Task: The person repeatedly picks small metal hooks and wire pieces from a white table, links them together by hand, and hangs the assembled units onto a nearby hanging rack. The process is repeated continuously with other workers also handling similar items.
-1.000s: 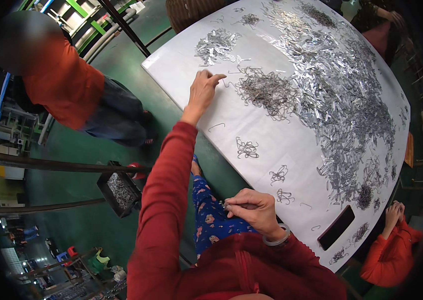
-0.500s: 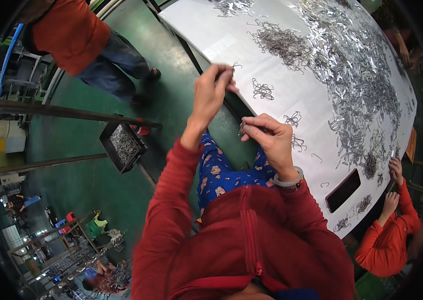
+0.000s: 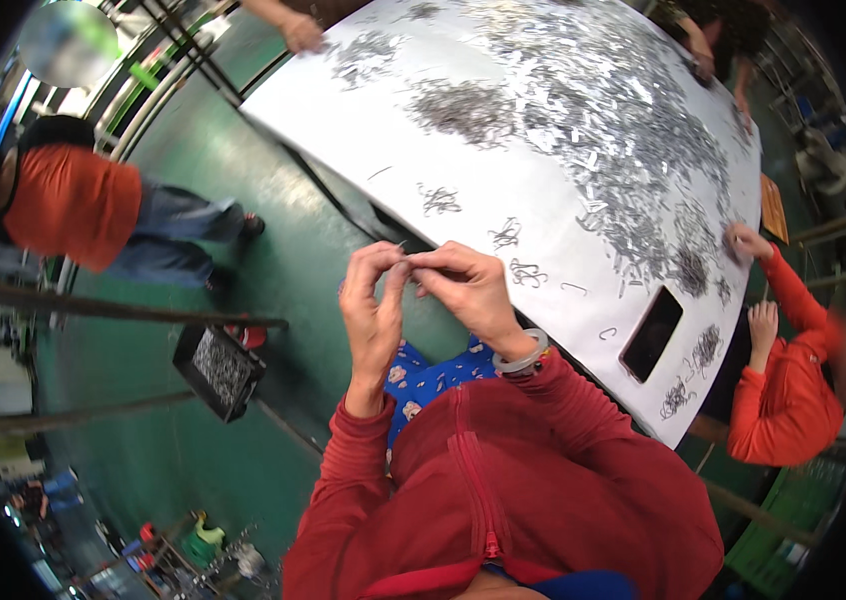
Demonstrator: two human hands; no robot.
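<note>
Over the near edge of the white-topped table (image 3: 333,130), my left hand (image 3: 373,305) and my right hand (image 3: 471,295) meet at the fingertips. Both are closed in a pinch. A thin wire hook (image 3: 402,245) barely shows at the left fingers. What my right fingers grip is mostly hidden by the fingers themselves. Closest to my hands on the tabletop lie small clusters of dark wire hooks (image 3: 506,233), with a single loose hook (image 3: 574,288) beside them. Farther back spreads a larger heap of hooks (image 3: 463,110).
Shiny metal pieces (image 3: 593,120) cover much of the table. A black phone (image 3: 653,335) lies at the right. People in orange stand at the left (image 3: 73,205) and right (image 3: 788,400); other hands reach in at the far edges. A black crate (image 3: 215,372) of metal parts stands left.
My hands were apart, the left one raised with a wire hook and the right one pinching small metal bits; now their fingertips touch. The view has shifted. The person at right moved a hand.
</note>
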